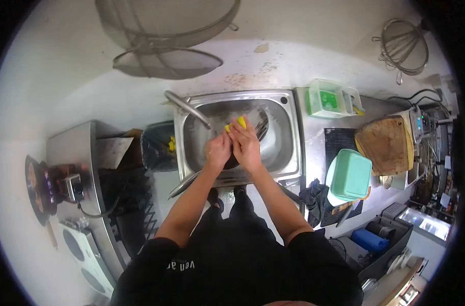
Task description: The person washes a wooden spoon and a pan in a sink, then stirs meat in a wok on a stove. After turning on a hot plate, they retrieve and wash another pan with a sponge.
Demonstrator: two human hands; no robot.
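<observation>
Both hands are over the metal sink (298, 137). My right hand (246, 147) is closed on a yellow sponge (241, 122), which pokes out around its fingertips. Close beside it, my left hand (218, 151) is curled shut, and its fingers hide whatever they grip. Beneath the hands lies a dark round pan-like vessel (263, 125), partly covered by them. A curved metal faucet (189, 108) reaches over the sink from the upper left.
Left of the sink stands a black-lined bin (156, 148) with yellow scraps. On the right counter are a clear plastic container (323, 104), a mint-green tub (352, 174), a wooden board (385, 145) and a dark cloth (314, 199). Large strainers (168, 64) hang above.
</observation>
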